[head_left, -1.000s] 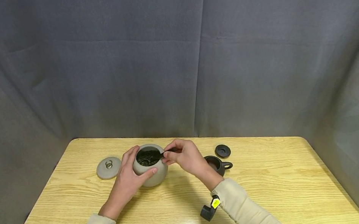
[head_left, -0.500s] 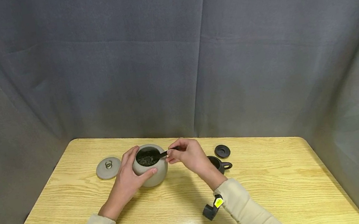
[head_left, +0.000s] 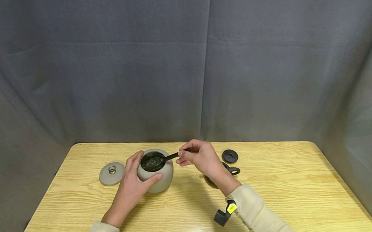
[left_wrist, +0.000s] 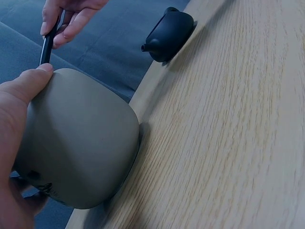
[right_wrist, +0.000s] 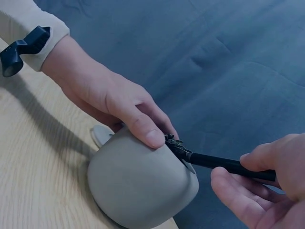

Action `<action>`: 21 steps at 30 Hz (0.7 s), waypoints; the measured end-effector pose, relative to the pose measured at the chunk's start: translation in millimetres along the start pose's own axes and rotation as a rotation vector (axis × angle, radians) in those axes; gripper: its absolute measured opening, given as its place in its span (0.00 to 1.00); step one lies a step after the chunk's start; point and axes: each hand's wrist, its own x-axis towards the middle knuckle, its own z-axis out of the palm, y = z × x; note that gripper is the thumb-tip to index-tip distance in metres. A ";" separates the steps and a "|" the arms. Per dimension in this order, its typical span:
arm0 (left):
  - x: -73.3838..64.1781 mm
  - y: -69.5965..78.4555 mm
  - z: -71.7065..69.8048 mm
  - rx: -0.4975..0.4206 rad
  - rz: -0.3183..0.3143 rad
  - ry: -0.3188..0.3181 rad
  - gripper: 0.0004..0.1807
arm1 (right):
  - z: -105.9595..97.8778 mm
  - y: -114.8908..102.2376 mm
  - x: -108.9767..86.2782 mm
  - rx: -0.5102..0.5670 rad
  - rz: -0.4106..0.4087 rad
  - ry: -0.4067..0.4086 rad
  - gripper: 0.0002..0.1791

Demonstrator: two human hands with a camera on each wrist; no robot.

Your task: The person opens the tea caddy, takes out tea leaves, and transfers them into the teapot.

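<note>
A round grey jar (head_left: 161, 182) stands on the table, its mouth showing dark dry tea leaves (head_left: 150, 166). My left hand (head_left: 132, 187) grips it from the left, thumb on the near side and fingers round the far rim. My right hand (head_left: 204, 162) pinches the handle of a slim black tea scoop (head_left: 172, 156) to the right of the jar. The scoop's tip lies at the jar's mouth, with dark leaves on it in the right wrist view (right_wrist: 176, 145). Behind my right wrist a small black teapot (left_wrist: 171, 36) is partly hidden in the head view.
To the left lies the jar's grey lid (head_left: 109, 177) with a ring knob. A round black lid (head_left: 230, 156) rests beyond the teapot. The wooden table (head_left: 289, 192) ends at a grey curtain (head_left: 143, 66) at the back.
My right hand has drawn the tea scoop to the right, so more of its handle shows outside the jar. The left hand and the jar have stayed put.
</note>
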 end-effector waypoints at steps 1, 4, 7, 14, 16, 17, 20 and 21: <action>0.1 -0.1 0.2 0.000 -0.001 0.000 0.58 | -1.6 -0.2 -0.2 0.003 -0.003 0.001 0.07; 0.0 0.0 0.7 0.001 -0.005 -0.001 0.58 | -7.3 -0.7 -1.7 0.019 -0.009 0.006 0.08; 0.8 0.7 1.3 -0.001 -0.001 -0.005 0.58 | -14.2 -1.9 -5.8 0.024 -0.003 0.016 0.08; 1.6 3.0 3.2 -0.016 0.009 -0.016 0.58 | -31.1 -3.9 -20.6 0.023 0.004 0.044 0.11; 1.4 3.0 3.5 -0.019 0.004 -0.020 0.58 | -35.6 -3.5 -24.6 0.022 0.009 0.049 0.11; 1.3 2.9 3.7 -0.018 0.003 -0.021 0.58 | -38.0 -2.7 -26.4 0.018 0.012 0.054 0.11; 1.5 2.5 4.1 -0.014 0.003 -0.019 0.58 | -45.8 0.9 -31.9 0.010 0.024 0.070 0.11; 1.5 2.2 4.1 -0.012 0.004 -0.017 0.58 | -48.7 2.2 -33.5 0.011 0.027 0.075 0.11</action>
